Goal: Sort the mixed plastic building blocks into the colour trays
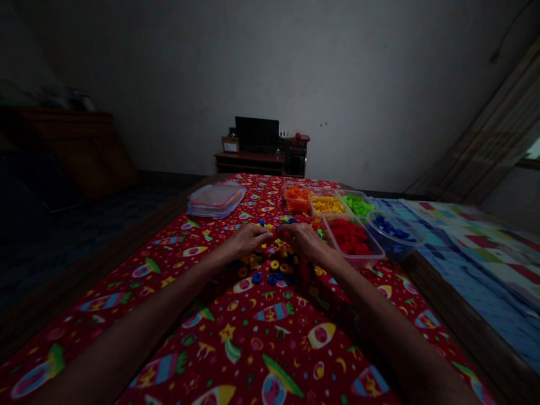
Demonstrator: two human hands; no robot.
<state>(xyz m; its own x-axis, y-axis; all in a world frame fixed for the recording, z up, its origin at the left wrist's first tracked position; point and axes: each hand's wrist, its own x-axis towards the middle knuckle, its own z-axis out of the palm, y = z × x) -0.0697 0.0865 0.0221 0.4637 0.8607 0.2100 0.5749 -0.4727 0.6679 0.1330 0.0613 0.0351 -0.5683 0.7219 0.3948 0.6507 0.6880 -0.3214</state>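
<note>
My left hand (247, 238) and my right hand (302, 239) rest side by side on a pile of small coloured plastic pieces (276, 267) in the middle of a table. Both hands have their fingers curled down into the pile, fingertips nearly meeting. What each pinches is too small and dark to name. Loose blue, yellow and orange ring-shaped pieces lie just in front of the hands.
A red rocket-print cloth (253, 337) covers the table. Right of the hands stand clear tubs of red (352, 239), blue (392, 230), green (358, 203), yellow (327, 203) and orange (297, 197) pieces. Stacked lids (216, 198) lie at back left. A low cabinet with a screen (257, 147) stands by the wall.
</note>
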